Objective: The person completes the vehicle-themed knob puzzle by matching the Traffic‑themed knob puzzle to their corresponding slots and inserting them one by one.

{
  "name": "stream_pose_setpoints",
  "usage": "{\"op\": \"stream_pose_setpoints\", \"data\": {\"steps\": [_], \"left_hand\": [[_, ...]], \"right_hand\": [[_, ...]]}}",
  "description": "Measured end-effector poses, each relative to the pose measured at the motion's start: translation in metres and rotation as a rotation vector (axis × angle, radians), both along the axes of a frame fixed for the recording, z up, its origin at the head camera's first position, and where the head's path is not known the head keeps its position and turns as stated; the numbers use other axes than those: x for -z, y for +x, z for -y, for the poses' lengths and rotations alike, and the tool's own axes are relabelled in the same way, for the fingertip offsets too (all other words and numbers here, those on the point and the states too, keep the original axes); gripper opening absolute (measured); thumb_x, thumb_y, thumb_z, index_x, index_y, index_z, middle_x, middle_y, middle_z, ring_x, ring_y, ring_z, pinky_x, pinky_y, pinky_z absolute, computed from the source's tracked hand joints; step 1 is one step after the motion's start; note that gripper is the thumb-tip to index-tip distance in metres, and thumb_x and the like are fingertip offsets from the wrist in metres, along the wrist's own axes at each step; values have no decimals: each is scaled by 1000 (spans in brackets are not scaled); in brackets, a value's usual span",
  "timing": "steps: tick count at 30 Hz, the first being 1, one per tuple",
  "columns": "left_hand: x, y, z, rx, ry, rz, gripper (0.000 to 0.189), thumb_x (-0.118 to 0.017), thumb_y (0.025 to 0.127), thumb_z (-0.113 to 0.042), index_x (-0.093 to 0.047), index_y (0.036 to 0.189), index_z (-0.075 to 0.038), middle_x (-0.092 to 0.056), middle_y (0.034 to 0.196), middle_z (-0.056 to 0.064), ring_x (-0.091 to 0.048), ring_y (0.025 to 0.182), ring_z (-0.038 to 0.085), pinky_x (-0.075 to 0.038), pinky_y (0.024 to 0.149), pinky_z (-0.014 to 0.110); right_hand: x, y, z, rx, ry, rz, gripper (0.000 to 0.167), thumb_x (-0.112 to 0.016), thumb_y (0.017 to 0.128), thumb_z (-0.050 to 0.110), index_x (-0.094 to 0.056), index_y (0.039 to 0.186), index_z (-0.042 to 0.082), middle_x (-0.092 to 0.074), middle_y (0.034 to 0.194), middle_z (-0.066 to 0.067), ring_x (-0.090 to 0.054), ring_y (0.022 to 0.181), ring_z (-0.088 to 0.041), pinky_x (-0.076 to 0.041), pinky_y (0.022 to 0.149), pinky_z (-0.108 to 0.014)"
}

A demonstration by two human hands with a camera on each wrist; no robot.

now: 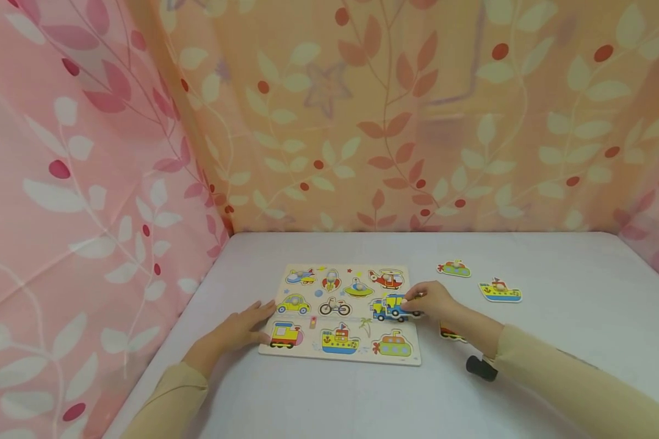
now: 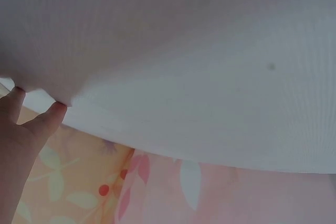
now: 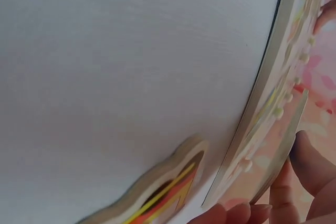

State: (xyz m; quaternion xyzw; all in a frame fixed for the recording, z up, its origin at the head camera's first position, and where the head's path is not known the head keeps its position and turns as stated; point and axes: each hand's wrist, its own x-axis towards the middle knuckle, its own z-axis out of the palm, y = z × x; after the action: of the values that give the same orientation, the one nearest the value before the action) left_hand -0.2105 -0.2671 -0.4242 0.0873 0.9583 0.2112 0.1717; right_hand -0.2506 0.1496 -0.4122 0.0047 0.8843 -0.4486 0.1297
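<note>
A wooden vehicle puzzle board lies on the table. My right hand pinches a blue bus piece over the matching blue picture on the board's right side. In the right wrist view this piece is tilted and apart from the board. My left hand rests at the board's left edge, fingers extended and touching it. Knobbed pieces sit in the board, including the car, bicycle and helicopter. Train, ship and submarine pictures show along the bottom row.
Right of the board lie a submarine piece and a ship piece. A train piece is partly hidden under my right forearm. A black object is beside the right sleeve. Patterned curtains surround the white table.
</note>
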Motion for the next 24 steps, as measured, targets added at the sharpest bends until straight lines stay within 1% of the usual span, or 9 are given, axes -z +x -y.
{"op": "stream_pose_setpoints", "data": {"steps": [4, 11, 15, 22, 24], "left_hand": [[1, 0, 1, -1, 0, -3, 83, -74, 83, -40, -33, 152, -21, -25, 157, 18, -16, 144, 43, -9, 108, 71], [2, -1, 2, 16, 11, -14, 82, -74, 83, -39, -35, 152, -19, -26, 157, 18, -16, 144, 43, -9, 109, 70], [3, -2, 3, 21, 16, -18, 81, -74, 83, -38, -35, 152, -19, -27, 157, 17, -15, 145, 41, -8, 109, 68], [6, -3, 5, 64, 2, -53, 81, -73, 83, -38, -35, 151, -14, -31, 156, 12, -16, 145, 38, -9, 109, 68], [6, -3, 5, 58, 3, -51, 81, -74, 83, -38, -36, 151, -15, -31, 156, 13, -16, 145, 38, -9, 109, 68]], "right_hand": [[5, -3, 9, -1, 28, 4, 14, -77, 84, 14, -70, 90, 3, -62, 99, -11, -52, 90, -24, -42, 65, -26], [11, -6, 21, -5, 15, 29, 13, -77, 83, 11, -68, 86, 3, -59, 98, -10, -51, 89, -23, -42, 64, -25], [11, -5, 26, -28, 11, 19, 13, -77, 83, 12, -67, 84, 4, -59, 98, -10, -51, 89, -24, -42, 66, -27], [14, -9, 31, -41, 84, 20, 16, -78, 82, 14, -64, 82, 6, -58, 93, -8, -49, 76, -20, -39, 55, -24], [14, -11, 31, -45, 88, 27, 15, -79, 82, 14, -65, 82, 6, -59, 93, -8, -50, 77, -20, -40, 55, -24]]}}
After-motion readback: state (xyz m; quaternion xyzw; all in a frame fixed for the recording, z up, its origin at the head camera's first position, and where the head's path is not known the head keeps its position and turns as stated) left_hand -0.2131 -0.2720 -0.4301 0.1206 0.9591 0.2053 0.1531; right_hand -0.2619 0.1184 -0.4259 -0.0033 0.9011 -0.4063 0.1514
